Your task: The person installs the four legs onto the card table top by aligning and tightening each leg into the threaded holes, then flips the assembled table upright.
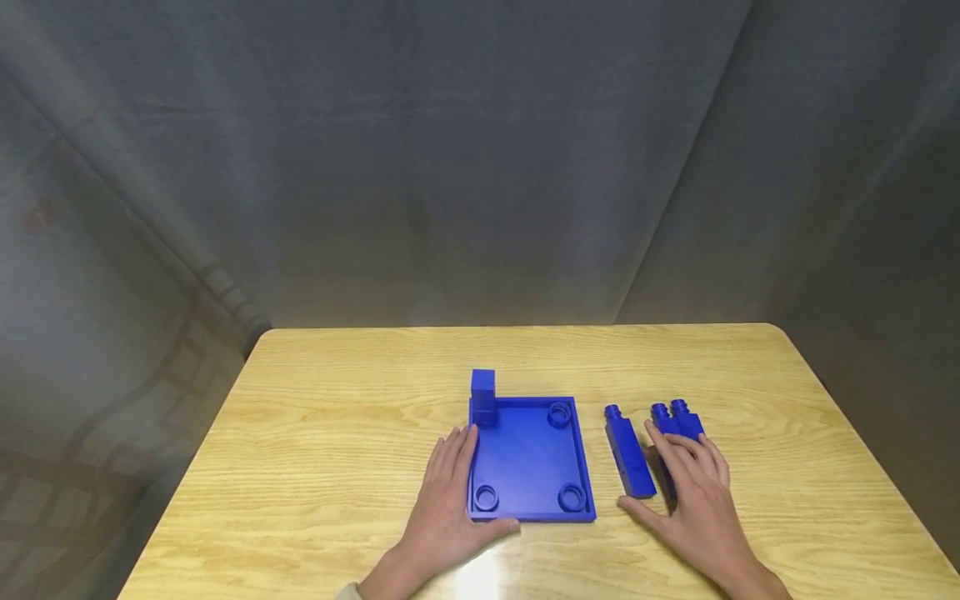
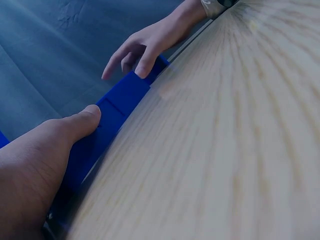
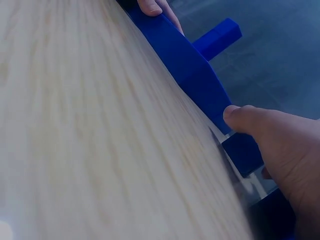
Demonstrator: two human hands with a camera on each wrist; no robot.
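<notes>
A blue square tray with a raised rim lies on the table, with round sockets in three corners. At its far left corner stands a blue square post. My left hand rests at the near left corner, fairly straight fingers along the left side and thumb by the front edge; the left wrist view shows the thumb against the tray's side. Right of the tray lies a blue post with a threaded end. Over two similar posts my right hand spreads loosely, partly covering them, its thumb near the single post's near end.
The wooden table has rounded far corners. Grey curtain hangs behind it and along both sides. Table surface shows left of the tray and right of the posts.
</notes>
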